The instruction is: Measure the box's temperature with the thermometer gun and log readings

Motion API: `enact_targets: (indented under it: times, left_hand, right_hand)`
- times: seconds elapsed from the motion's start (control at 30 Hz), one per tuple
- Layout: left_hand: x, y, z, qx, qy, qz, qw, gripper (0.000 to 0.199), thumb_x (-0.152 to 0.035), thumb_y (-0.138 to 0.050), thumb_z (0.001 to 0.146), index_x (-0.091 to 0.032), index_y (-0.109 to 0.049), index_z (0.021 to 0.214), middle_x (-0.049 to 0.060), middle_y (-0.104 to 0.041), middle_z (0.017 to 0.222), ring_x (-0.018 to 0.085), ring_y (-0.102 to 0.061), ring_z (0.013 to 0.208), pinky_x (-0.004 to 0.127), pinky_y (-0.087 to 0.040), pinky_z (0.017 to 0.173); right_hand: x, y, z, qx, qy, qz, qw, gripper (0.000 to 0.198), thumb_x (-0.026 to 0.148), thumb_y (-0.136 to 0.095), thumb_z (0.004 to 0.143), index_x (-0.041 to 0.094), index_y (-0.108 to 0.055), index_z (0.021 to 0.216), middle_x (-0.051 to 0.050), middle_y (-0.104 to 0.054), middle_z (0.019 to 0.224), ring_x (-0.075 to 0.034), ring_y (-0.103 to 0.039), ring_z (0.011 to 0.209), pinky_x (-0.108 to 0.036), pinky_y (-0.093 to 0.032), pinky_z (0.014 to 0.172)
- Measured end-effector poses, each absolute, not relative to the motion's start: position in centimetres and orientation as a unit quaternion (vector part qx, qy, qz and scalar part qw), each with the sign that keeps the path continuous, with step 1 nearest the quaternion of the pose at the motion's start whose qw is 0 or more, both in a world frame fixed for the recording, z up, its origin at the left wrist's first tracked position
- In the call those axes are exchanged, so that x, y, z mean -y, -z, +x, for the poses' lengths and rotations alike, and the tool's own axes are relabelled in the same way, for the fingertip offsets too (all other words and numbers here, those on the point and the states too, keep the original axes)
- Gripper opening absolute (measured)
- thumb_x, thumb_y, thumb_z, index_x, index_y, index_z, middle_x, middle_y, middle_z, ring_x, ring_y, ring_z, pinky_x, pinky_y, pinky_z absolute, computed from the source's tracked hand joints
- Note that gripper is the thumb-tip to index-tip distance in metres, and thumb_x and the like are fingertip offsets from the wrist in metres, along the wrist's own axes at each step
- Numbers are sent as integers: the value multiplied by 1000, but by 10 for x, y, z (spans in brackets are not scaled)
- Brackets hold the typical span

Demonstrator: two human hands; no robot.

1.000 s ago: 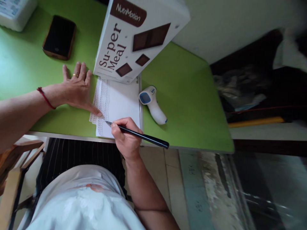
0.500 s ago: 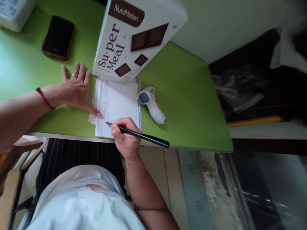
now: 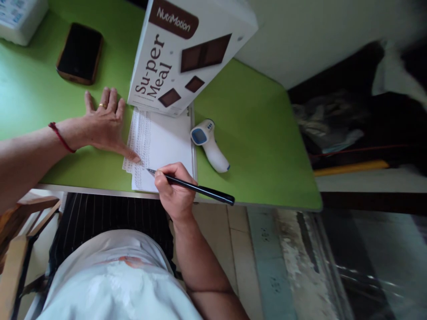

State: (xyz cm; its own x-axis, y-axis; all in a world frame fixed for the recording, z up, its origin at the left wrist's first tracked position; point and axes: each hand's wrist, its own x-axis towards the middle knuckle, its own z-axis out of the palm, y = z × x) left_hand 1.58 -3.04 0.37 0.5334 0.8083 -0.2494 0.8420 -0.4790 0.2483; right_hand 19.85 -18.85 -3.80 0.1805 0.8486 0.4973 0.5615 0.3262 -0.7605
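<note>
A black pen (image 3: 203,189) is gripped in my right hand (image 3: 175,189), its tip at the written part of a white sheet of paper (image 3: 168,142). Rows of small handwriting run along the left side of the sheet, and the rest of it is blank. My left hand (image 3: 105,122) lies flat with fingers spread on the green table, its thumb resting on the paper's left edge. The far end of the paper meets the base of a white "Su-per Meal" box (image 3: 187,58). Beside the paper's right edge lies a white infrared thermometer (image 3: 211,146).
A phone in a brown case (image 3: 80,53) lies on the green table (image 3: 260,146) at the upper left. A white container (image 3: 22,20) stands in the far left corner. Wooden chair parts (image 3: 15,266) show at the lower left, and a dark shelf with plastic bags (image 3: 330,115) at the right.
The whole view has shifted very slightly. Both hands and the pen keep nearly the same place on the paper.
</note>
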Motion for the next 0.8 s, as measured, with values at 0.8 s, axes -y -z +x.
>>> enact_targets:
  times: [0.8]
  left_hand:
    - [25,1,16,-481,65,856,178,189,-112,-62,42,9,3,172,38,16,178,63,14,164,81,18,122]
  right_hand:
    - [189,43,198,597,-120,-557,564,15,22,-64,91,24,-61,76,9,-62,61,-10,-56,49,-22,-48,49]
